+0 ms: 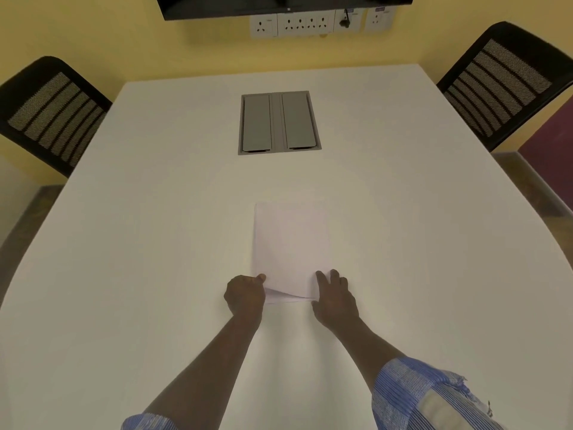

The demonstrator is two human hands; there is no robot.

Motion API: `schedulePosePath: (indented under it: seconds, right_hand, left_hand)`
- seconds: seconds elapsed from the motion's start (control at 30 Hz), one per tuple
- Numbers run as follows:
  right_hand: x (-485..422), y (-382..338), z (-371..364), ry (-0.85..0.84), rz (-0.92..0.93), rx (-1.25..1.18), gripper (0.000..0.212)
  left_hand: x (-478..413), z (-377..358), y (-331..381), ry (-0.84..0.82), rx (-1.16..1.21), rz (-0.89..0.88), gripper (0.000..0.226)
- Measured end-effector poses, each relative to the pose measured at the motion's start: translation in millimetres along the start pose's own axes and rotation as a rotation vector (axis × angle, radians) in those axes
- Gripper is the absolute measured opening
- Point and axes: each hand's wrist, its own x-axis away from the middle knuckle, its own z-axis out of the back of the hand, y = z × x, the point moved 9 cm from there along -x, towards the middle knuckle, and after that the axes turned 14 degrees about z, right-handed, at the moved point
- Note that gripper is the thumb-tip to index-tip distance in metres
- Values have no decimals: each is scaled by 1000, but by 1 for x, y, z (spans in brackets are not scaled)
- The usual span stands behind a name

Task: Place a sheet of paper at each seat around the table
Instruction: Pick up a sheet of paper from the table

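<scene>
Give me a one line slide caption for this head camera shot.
Left hand lifts the top sheet's corner off a paper stack steadied by the right hand.

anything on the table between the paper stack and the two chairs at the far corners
Nothing visible blocks either route. The paper stack lies near the person, left hand lifting its near left corner, right hand pressing the right. The table is bare toward both chairs; the flush cable box sits mid-table between them.
</scene>
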Motion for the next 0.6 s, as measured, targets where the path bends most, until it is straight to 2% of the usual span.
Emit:
schedulePosePath:
  seconds: [0.17,0.27,0.37,0.5,0.6]
  right_hand:
    - [0,-9,14,53,23,-14,81]
    - [3,-24,39,141,50,-89,78]
    - [12,-43,85,326,85,-114,59]
    - [44,-64,153,616,143,-91,15]
    - [76,-69,193,751,153,-79,1]
  left_hand:
    - [20,7,18,2,167,-44,37]
    - [43,13,36,-34,269,-72,38]
    - [74,24,58,-76,360,-137,40]
    - [128,46,83,-121,420,-263,47]
    - [171,66,96,-135,424,-362,43]
